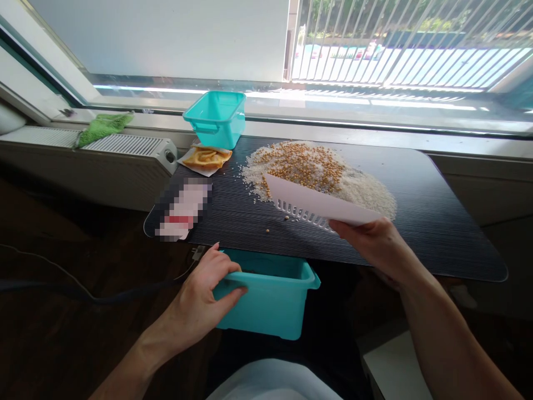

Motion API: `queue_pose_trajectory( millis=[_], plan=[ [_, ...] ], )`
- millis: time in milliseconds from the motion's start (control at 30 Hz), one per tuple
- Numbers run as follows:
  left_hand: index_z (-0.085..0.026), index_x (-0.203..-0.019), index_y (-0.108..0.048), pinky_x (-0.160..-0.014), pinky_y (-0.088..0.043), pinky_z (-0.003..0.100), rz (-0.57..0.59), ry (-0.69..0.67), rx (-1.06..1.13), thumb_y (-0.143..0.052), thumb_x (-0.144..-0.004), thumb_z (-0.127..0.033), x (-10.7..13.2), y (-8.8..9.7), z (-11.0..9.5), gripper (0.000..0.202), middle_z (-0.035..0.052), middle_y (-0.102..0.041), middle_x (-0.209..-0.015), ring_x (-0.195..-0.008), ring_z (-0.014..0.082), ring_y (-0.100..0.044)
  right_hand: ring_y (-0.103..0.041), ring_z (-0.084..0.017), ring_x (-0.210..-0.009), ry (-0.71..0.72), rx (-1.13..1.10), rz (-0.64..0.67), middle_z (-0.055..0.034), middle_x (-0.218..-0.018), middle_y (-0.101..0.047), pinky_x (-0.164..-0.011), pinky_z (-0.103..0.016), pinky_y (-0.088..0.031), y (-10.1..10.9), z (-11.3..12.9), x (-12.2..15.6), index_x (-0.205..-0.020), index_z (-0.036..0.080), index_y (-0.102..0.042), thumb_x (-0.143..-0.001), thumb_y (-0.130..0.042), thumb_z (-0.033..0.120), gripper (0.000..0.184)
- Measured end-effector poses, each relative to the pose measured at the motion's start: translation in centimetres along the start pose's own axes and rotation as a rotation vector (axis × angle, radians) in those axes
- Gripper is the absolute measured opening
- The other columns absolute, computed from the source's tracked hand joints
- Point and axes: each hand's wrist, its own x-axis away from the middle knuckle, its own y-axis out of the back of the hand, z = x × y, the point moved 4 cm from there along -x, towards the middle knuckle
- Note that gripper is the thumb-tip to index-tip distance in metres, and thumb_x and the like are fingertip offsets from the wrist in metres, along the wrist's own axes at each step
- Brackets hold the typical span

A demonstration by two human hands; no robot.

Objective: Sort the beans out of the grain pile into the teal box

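Note:
With fingers over the rim, my left hand [210, 286] grips a turquoise plastic bin [266, 305] held just below the table's near edge. Its contents are mostly hidden. My right hand [375, 241] is closed on the end of a white sheet with a row of slots along its lower edge [320, 203]. That slotted sheet is tilted above the table, in front of a spread pile of white rice-like grains [368, 191]. Round yellow-orange peas or similar seeds [308, 164] lie over the pile's middle. A few loose ones sit near the table's front edge.
A second turquoise bin [216, 119] stands at the back left of the dark table [437, 233]. Beside it are a snack-like packet [207, 158] and a blurred-out flat item [185, 210]. A green cloth [104, 128] lies on the radiator [137, 147]. A window runs behind.

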Motion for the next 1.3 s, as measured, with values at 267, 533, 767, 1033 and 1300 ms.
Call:
queue_pose_trajectory(
  millis=[267, 533, 767, 1033, 1300],
  plan=[
    [-0.020, -0.091, -0.057, -0.112, -0.029, 0.048, -0.042, -0.006, 0.000, -0.060, -0.081, -0.025, 0.0, 0.0, -0.1, 0.011, 0.0022, -0.061, -0.089, -0.100, 0.0214, -0.057, -0.064, -0.019, -0.072, 0.065, 0.001, 0.290, -0.0024, -0.077, -0.070, -0.062, -0.027, -0.052, -2.2, 0.5, 2.1, -0.086, 0.017, -0.070, -0.081, -0.059, 0.035, 0.022],
    [-0.020, -0.090, -0.054, -0.115, -0.023, 0.049, 0.005, -0.008, 0.020, -0.058, -0.083, -0.022, 0.0, 0.0, -0.2, 0.009, -0.0011, -0.060, -0.086, -0.093, 0.0170, -0.057, -0.068, -0.025, -0.080, -0.057, -0.011, 0.002, -0.0024, -0.087, -0.074, -0.074, -0.034, -0.056, 1.6, -2.0, 2.8, -0.094, 0.024, -0.072, -0.074, -0.068, 0.037, 0.024],
    [-0.020, -0.090, -0.055, -0.114, -0.024, 0.051, -0.003, -0.002, 0.011, -0.058, -0.082, -0.023, 0.0, -0.1, -0.3, 0.009, -0.0004, -0.061, -0.086, -0.096, 0.0191, -0.058, -0.065, -0.020, -0.073, 0.022, -0.039, 0.181, -0.0023, -0.080, -0.072, -0.067, -0.030, -0.055, -0.5, -1.0, 4.2, -0.089, 0.020, -0.072, -0.078, -0.063, 0.038, 0.022],
    [-0.021, -0.089, -0.058, -0.112, -0.027, 0.051, -0.013, 0.008, 0.003, -0.059, -0.082, -0.024, 0.1, -0.1, -0.1, 0.008, 0.0005, -0.063, -0.086, -0.099, 0.0213, -0.059, -0.065, -0.022, -0.075, 0.000, -0.100, 0.044, -0.0036, -0.082, -0.073, -0.067, -0.032, -0.053, -2.4, 0.4, 1.7, -0.094, 0.017, -0.072, -0.076, -0.064, 0.037, 0.028],
    [-0.021, -0.089, -0.057, -0.113, -0.025, 0.051, 0.018, -0.001, 0.014, -0.057, -0.080, -0.021, 0.0, -0.1, 0.1, 0.008, -0.0017, -0.063, -0.085, -0.091, 0.0173, -0.059, -0.064, -0.022, -0.065, -0.032, 0.065, -0.137, -0.0019, -0.063, -0.067, -0.056, -0.027, -0.047, -3.3, -0.3, -1.9, -0.078, 0.012, -0.074, -0.073, -0.061, 0.039, 0.030]
  ],
)
